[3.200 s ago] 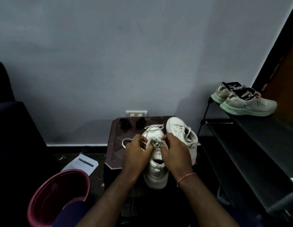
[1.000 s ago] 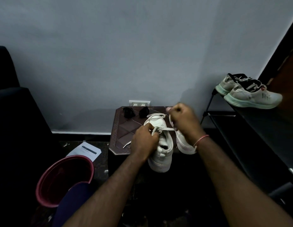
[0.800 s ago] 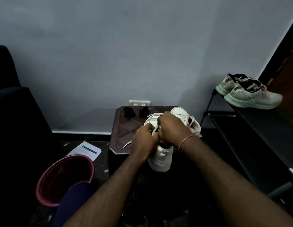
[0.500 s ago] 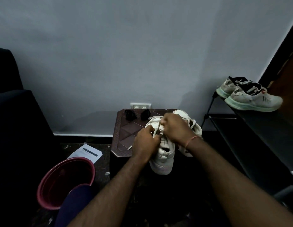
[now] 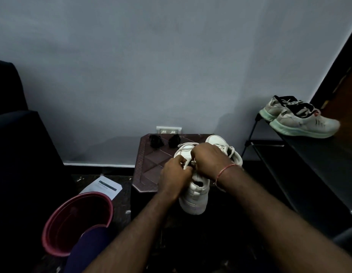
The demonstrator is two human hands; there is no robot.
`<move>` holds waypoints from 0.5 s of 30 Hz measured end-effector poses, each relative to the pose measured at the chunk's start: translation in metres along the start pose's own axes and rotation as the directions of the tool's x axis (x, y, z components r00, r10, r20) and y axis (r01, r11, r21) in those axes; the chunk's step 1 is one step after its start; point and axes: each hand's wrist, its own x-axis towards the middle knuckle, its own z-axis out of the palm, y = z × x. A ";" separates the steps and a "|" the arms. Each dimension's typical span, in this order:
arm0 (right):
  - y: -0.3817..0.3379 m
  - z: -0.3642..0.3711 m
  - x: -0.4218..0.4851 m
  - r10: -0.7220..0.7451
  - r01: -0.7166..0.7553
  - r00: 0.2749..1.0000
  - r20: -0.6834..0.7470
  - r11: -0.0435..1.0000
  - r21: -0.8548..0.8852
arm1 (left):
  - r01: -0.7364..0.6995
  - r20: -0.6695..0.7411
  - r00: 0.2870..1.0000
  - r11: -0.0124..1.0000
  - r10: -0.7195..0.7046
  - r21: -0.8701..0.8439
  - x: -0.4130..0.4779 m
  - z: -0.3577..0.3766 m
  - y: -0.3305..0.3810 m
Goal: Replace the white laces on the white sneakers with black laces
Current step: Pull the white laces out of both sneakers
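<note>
Unlacing is the step in hand, as I judge it: the near sneaker [image 5: 194, 196] stands heel toward me at the front of the tabletop [image 5: 149, 164], its white lace [image 5: 188, 164] not yet out, with a loose loop lying over the toe. My left hand [image 5: 174, 174] sits at nine o'clock of the eyelets, fingers curled, pinching the lace. My right hand [image 5: 208, 162] comes in from three o'clock, knuckles up, fingers bent down over the same stretch and apparently gripping it (the fingertips are hidden under the knuckles). Both forearms reach forward, and the two hands meet above the tongue. The second sneaker [image 5: 233, 152] lies at two o'clock from the first, laced in white. The black laces [image 5: 156, 140], two small bundles, wait at eleven o'clock by the tabletop's far edge. The next move, I reckon, calls for drawing the lace out one eyelet row at a time while one hand steadies the shoe, whose heel seems to hang past the front edge.
</note>
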 end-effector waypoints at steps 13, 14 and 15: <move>0.055 -0.026 0.004 0.571 0.011 0.810 0.134 -0.243 0.970 | 0.011 0.007 1.000 0.999 -0.012 0.049 0.000 -0.001 0.000; 0.053 -0.026 0.008 0.569 -0.017 0.814 0.120 -0.183 0.983 | 0.003 0.009 1.000 0.998 -0.004 0.063 0.001 -0.002 -0.001; 0.049 -0.027 0.012 0.568 -0.041 0.817 0.104 -0.121 0.992 | -0.008 0.011 1.000 0.997 0.007 0.082 0.001 -0.003 0.000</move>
